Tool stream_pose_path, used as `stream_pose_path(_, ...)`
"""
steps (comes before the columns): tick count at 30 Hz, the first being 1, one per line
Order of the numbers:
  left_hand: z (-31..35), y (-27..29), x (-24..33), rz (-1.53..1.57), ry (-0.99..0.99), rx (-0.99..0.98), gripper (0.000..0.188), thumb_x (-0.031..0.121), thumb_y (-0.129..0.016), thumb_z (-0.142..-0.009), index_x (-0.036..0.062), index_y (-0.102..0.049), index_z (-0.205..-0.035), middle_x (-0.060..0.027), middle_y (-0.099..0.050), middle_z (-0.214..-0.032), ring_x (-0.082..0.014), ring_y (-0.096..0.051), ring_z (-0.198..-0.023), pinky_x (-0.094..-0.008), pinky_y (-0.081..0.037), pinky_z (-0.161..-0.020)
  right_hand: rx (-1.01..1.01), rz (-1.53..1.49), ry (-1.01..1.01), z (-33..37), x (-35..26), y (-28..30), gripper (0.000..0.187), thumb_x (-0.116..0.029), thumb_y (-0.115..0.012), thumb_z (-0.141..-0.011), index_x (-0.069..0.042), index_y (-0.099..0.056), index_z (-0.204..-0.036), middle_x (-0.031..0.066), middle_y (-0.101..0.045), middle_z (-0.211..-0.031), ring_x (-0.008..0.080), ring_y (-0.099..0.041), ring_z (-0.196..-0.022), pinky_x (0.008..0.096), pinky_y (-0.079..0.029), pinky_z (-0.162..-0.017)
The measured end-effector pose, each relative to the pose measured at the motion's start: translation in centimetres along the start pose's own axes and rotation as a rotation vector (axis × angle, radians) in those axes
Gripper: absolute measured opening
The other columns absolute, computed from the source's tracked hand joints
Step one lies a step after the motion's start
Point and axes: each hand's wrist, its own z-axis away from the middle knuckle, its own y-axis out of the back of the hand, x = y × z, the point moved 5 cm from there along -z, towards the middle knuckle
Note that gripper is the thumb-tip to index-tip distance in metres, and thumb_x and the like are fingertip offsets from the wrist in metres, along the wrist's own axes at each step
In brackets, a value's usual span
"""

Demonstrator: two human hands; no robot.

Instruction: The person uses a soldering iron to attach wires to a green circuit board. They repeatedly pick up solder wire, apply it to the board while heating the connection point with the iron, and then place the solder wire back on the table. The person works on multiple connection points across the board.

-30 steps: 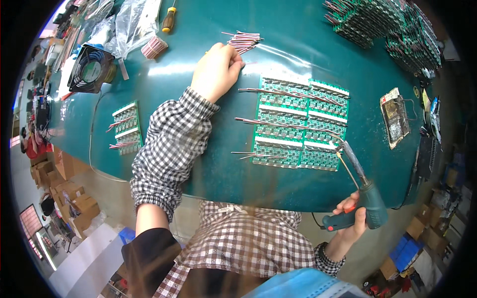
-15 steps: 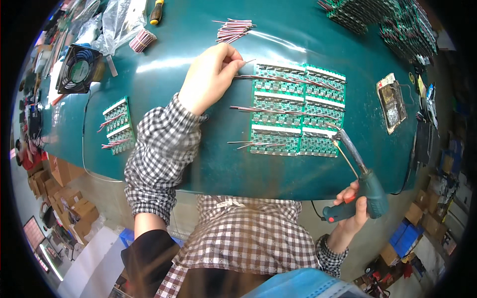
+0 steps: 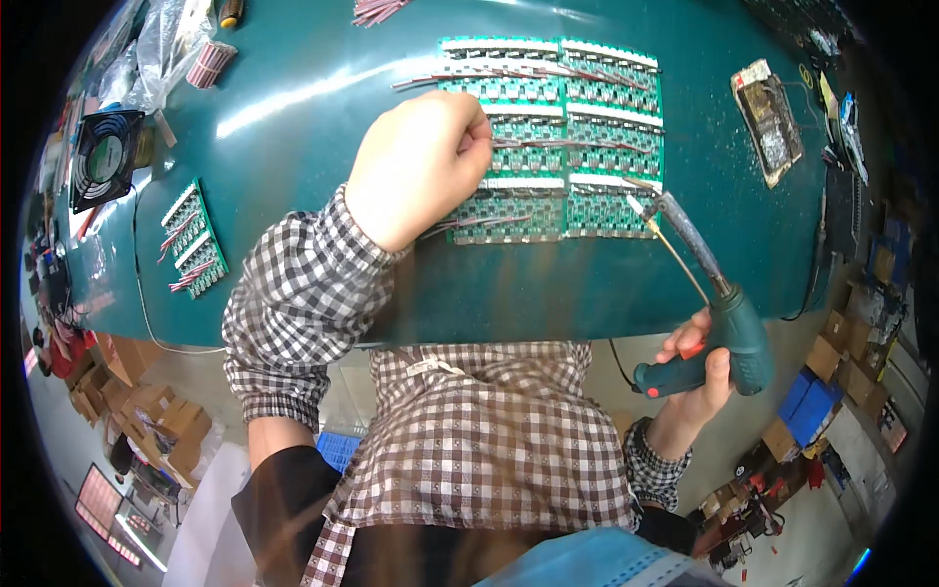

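Note:
My left hand (image 3: 416, 161) is in a pinch over the left edge of the green circuit boards (image 3: 614, 155), by the middle row. The thin wire in its fingers is mostly hidden by the hand. Red, black and white wires (image 3: 587, 146) lie across the rows of boards. At the lower right, my right hand (image 3: 696, 382) grips the handle of a dark green soldering gun (image 3: 740, 338), a finger on its red trigger. Its metal tip and thin feed tube reach up to the lower right board, close to the white strip there.
A smaller board with wires (image 3: 196, 243) and a black fan (image 3: 106, 161) are on the left. Wire bundles (image 3: 210, 65) and a plastic bag (image 3: 176, 49) sit farther back. A stained solder tray (image 3: 769, 127) lies on the right of the green table mat (image 3: 323, 157).
The view has shifted, so the table appears higher. My left hand has come nearer relative to the boards, from beside the far row to the middle row. The soldering gun stays by the lower right board.

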Motion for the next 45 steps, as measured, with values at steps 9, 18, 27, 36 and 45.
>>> stream_pose_path(9,3.1,-0.7,4.1,0.334,0.05,-0.089,0.007,0.006,-0.065,-0.08,0.0036,-0.062,-0.084,-0.002,-0.054,-0.071,-0.0079,-0.044,-0.057,-0.0227,-0.038,-0.052,0.029,0.03,-0.038,0.7,0.2,1.0,0.053,-0.034,-0.068,-0.082,0.01,-0.056,-0.108,0.0119,-0.061,-0.077,0.0235,-0.064,-0.067,0.0322,-0.057,-0.054)
stream_pose_path(18,3.4,-3.4,3.8,0.14,-0.005,-0.059,0.006,0.006,-0.065,-0.076,0.0052,-0.059,-0.078,-0.0084,-0.059,-0.075,-0.0225,-0.06,-0.065,-0.0327,-0.048,-0.06,0.061,0.036,-0.072,1.3,0.6,1.0,0.053,-0.033,-0.07,-0.08,0.01,-0.057,-0.108,0.0136,-0.063,-0.081,0.0251,-0.066,-0.07,0.0327,-0.058,-0.054)
stream_pose_path(27,3.2,-1.8,1.6,0.491,0.267,-0.201,0.004,0.001,-0.063,-0.081,-0.0006,-0.06,-0.084,0.002,-0.057,-0.074,-0.0028,-0.048,-0.065,-0.0188,-0.04,-0.056,0.1,0.074,-0.089,1.6,0.7,1.0,0.051,-0.032,-0.07,-0.08,0.01,-0.059,-0.108,0.0162,-0.064,-0.091,0.0294,-0.068,-0.077,0.034,-0.06,-0.056)
stream_pose_path(36,3.6,-3.9,4.1,0.182,-0.019,0.013,0.01,0.001,-0.066,-0.071,0.0054,-0.058,-0.075,-0.0049,-0.054,-0.069,-0.0178,-0.055,-0.059,-0.0291,-0.045,-0.055,0.082,0.129,-0.101,1.7,0.3,0.2,0.05,-0.033,-0.07,-0.08,0.009,-0.06,-0.105,0.0167,-0.063,-0.096,0.0307,-0.068,-0.079,0.0344,-0.06,-0.058)
stream_pose_path(45,3.4,-3.6,4.6,0.168,-0.053,0.031,0.012,0.0,-0.066,-0.07,0.0051,-0.056,-0.074,-0.0049,-0.053,-0.068,-0.0179,-0.056,-0.059,-0.029,-0.047,-0.057,0.048,0.123,-0.166,2.5,0.7,0.5,0.05,-0.029,-0.071,-0.08,0.01,-0.059,-0.108,0.016,-0.064,-0.093,0.0288,-0.068,-0.08,0.036,-0.06,-0.063)
